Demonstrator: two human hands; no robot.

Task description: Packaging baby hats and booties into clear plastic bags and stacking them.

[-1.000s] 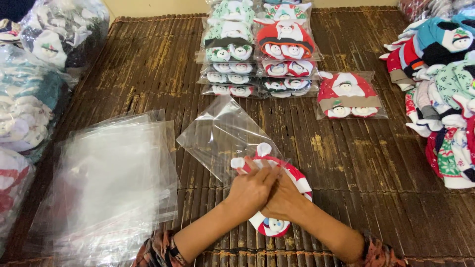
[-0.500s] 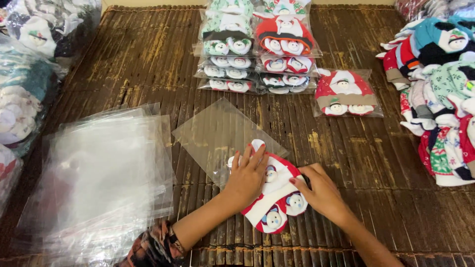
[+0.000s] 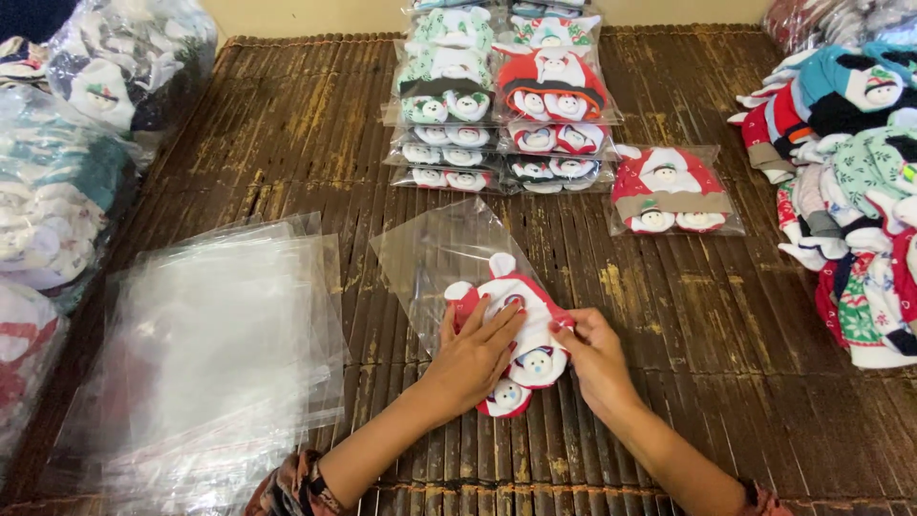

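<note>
On the bamboo mat (image 3: 669,315), left hand (image 3: 473,349) lies flat on the red-and-white sock set (image 3: 511,330). Right hand (image 3: 594,355) pinches its edge, feeding it into the clear bag (image 3: 435,253).
</note>
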